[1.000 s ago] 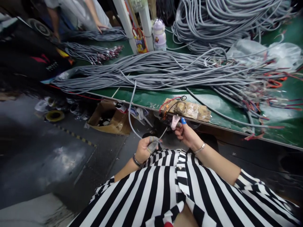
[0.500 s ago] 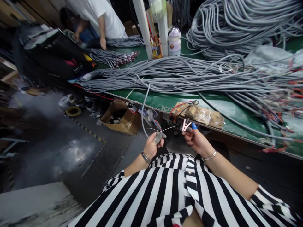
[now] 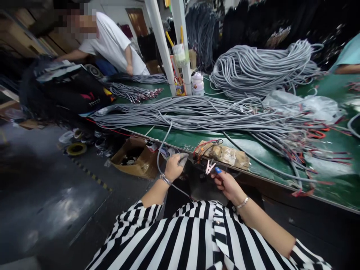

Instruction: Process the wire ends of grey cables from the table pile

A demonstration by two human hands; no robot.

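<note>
My left hand [image 3: 174, 167], with grey finger covers, is closed around a grey cable [image 3: 163, 140] that runs up to the big bundle of grey cables [image 3: 197, 114] on the green table [image 3: 261, 152]. My right hand [image 3: 227, 183], with a blue cover on one finger, is closed on a small pink clip-like tool [image 3: 209, 167] held just below the table edge. A tape-wrapped block [image 3: 225, 153] with red and black wires lies on the table edge right above both hands.
A large coil of grey cable [image 3: 261, 67] lies at the back right, with plastic bags [image 3: 303, 105] beside it. White posts [image 3: 161, 41], a bottle [image 3: 197, 83] and a cup stand at the back. An open cardboard box [image 3: 135, 157] sits on the floor. Another person in white [image 3: 112, 41] works at the far left.
My left hand has risen toward the table edge with the grey cable. The right hand keeps the pink tool, lowered slightly. The camera view has tilted up.
</note>
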